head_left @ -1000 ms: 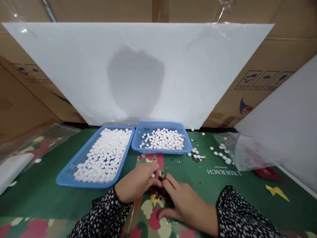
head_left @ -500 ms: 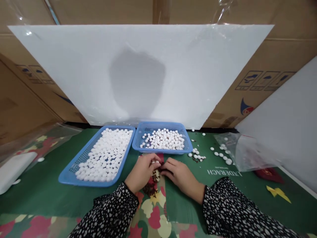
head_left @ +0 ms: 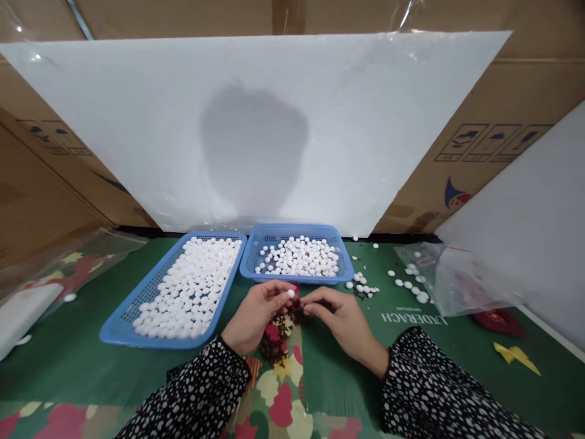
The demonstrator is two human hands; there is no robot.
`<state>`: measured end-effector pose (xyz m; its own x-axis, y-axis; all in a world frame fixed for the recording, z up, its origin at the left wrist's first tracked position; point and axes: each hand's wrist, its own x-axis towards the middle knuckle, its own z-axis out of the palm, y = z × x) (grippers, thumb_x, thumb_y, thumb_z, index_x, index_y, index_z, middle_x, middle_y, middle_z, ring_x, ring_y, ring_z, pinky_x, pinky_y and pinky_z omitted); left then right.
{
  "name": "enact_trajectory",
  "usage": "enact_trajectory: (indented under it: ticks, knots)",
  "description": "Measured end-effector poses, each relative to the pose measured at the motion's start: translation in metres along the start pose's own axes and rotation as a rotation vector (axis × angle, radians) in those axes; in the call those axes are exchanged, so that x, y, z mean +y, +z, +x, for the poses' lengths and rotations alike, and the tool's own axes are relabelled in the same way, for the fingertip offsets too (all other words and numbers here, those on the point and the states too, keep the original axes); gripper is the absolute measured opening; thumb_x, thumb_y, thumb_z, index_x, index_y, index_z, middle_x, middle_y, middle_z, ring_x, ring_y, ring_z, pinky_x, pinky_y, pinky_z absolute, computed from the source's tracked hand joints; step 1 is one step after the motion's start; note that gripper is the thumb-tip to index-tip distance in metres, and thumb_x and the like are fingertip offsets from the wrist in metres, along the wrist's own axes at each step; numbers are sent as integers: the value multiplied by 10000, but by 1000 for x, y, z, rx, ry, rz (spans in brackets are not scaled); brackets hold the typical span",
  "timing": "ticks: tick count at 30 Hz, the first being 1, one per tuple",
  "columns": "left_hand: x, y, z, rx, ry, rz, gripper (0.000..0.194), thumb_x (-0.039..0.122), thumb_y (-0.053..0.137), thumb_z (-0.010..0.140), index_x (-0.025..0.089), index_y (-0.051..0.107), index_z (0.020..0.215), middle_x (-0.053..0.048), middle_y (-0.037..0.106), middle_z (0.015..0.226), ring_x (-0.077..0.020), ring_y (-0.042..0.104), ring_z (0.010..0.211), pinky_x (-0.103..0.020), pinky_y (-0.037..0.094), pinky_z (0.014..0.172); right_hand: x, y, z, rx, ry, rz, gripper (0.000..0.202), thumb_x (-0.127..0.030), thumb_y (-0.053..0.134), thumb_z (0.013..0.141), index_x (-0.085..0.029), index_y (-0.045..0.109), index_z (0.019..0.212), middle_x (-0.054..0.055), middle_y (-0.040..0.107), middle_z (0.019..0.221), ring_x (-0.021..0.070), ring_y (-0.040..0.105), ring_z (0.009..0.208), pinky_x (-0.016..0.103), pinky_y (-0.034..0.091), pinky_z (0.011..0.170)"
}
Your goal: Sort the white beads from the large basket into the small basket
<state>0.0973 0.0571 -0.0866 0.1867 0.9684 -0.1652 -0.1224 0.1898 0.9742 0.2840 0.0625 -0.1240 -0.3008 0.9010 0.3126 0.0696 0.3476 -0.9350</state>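
Note:
Between the thumb and fingertips of my left hand [head_left: 261, 311] is a small white foam ball [head_left: 290, 294]. Just to its right, my right hand [head_left: 340, 314] is closed in a pinch; whatever is between those fingertips is too small to make out. A pile of dark reddish-brown bits [head_left: 273, 347] lies on the patterned cover below and between my hands. Behind my hands stands a blue basket [head_left: 297, 279] with white balls, some with dark specks among them. To the left, a longer blue basket [head_left: 169, 342] holds many white balls in a layer.
Loose white balls [head_left: 361, 283] and dark crumbs lie right of the baskets. A clear plastic bag [head_left: 461, 280] and yellow scraps [head_left: 516, 355] are on the right. At far left lies a white object [head_left: 25, 314] near another clear bag. A white board [head_left: 365, 134] leans against cardboard behind.
My left hand has shifted slightly left and turned, so the white ball shows more at its fingertips. My right hand has moved slightly right, its fingers now pinched. The view has shifted slightly.

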Motion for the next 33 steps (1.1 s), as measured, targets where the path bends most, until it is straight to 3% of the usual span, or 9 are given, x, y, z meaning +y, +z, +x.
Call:
enact_trajectory:
  ticks: [6, 14, 23, 30, 33]
  knots:
    - [-1, 3, -1, -44, -31, -99, 222, 296, 740, 772, 148, 667, 921, -7, 636, 794, -110, 540, 725, -228, 396, 682, -7, 1, 2, 6, 21, 163, 74, -265, 700, 865, -193, 682, 866, 12, 691, 798, 172, 644, 715, 276, 518, 658]
    - [-4, 4, 0, -97, 34, -39, 181, 291, 717, 802, 133, 664, 874, -9, 627, 774, -104, 514, 704, -225, 379, 672, -8, -1, 4, 18, -113, 22, 60, -220, 666, 895, -206, 673, 837, 26, 641, 949, 191, 600, 894, 317, 470, 798]
    - [-7, 7, -2, -73, 37, -24, 194, 319, 708, 810, 138, 640, 820, 4, 613, 733, -102, 495, 673, -229, 375, 657, -9, 2, 5, 46, -130, 35, 61, -168, 661, 896, -193, 660, 840, 12, 639, 888, 179, 597, 832, 279, 455, 749]
    - [-9, 8, -4, -56, 73, 22, 191, 306, 710, 804, 136, 626, 787, -13, 640, 767, -118, 524, 714, -242, 398, 685, -8, 5, 1, 77, -41, 109, 110, -200, 693, 892, -197, 602, 830, -11, 624, 811, 168, 577, 744, 256, 452, 683]
    - [-7, 7, -5, -77, 90, 68, 183, 294, 698, 814, 134, 619, 774, -6, 628, 749, -110, 518, 697, -231, 397, 671, -11, 3, 2, 36, -66, 89, 65, -183, 667, 911, -217, 622, 944, -10, 611, 855, 169, 576, 774, 265, 455, 703]
